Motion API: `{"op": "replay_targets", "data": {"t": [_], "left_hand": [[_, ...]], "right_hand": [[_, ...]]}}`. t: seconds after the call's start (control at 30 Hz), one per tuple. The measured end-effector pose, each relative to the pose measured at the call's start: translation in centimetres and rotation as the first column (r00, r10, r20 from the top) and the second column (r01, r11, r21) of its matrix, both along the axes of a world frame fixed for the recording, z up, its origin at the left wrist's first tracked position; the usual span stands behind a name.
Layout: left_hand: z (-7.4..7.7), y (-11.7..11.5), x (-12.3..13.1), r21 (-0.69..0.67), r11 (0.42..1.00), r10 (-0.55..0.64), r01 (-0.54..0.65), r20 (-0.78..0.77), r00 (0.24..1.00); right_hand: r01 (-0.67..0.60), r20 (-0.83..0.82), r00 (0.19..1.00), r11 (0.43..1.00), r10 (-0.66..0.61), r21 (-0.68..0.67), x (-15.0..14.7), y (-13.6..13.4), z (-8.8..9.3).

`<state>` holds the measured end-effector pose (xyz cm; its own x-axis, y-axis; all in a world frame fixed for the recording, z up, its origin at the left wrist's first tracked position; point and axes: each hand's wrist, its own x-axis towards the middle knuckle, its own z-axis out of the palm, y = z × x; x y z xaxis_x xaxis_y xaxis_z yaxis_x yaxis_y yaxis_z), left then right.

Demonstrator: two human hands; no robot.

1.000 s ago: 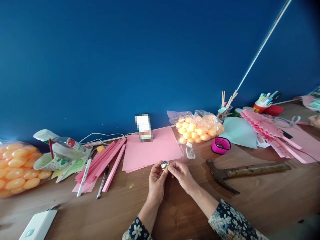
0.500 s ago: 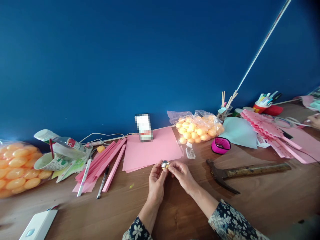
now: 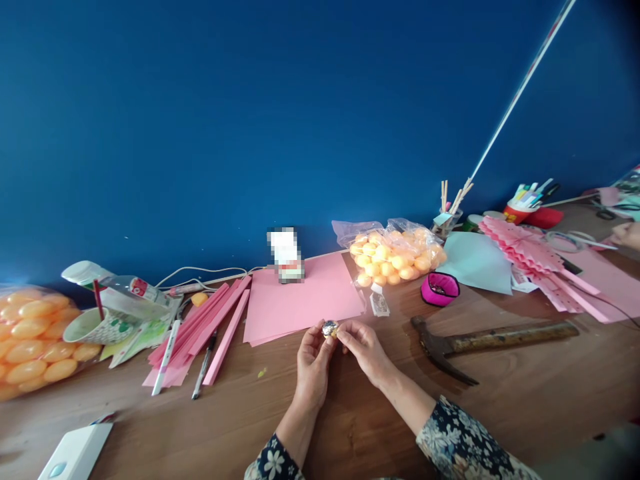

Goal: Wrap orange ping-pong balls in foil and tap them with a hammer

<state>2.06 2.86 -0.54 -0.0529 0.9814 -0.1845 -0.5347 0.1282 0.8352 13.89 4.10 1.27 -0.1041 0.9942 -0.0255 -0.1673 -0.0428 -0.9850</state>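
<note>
My left hand [image 3: 311, 367] and my right hand [image 3: 364, 347] meet above the wooden table [image 3: 525, 400], and both pinch a small shiny silver ball [image 3: 329, 328] between their fingertips. The ball sits just in front of a stack of pink paper sheets [image 3: 300, 300]. A hammer [image 3: 480, 341] lies on the table to the right of my right hand. Both of my sleeves have a dark floral print.
A bag of orange balls [image 3: 395, 257] and a pink round case [image 3: 440, 289] lie behind the hammer. Pink strips [image 3: 210, 327], pens and a paper cup [image 3: 95, 325] are at the left, with another bag of orange balls [image 3: 30, 347]. Another person's hand [image 3: 627, 235] shows at far right.
My hands and the silver ball have kept their place. The view has shifted slightly, and the other person's hand at the far right has moved a little.
</note>
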Motion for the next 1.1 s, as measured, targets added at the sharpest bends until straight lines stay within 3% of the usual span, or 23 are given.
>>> {"op": "replay_targets", "data": {"t": [1.1], "left_hand": [[-0.09,-0.14,-0.16,0.005,1.000,-0.025,0.025,-0.003,1.000]], "right_hand": [[-0.022,-0.012,1.000,1.000,0.022,-0.012,0.03,-0.04,0.19]]}}
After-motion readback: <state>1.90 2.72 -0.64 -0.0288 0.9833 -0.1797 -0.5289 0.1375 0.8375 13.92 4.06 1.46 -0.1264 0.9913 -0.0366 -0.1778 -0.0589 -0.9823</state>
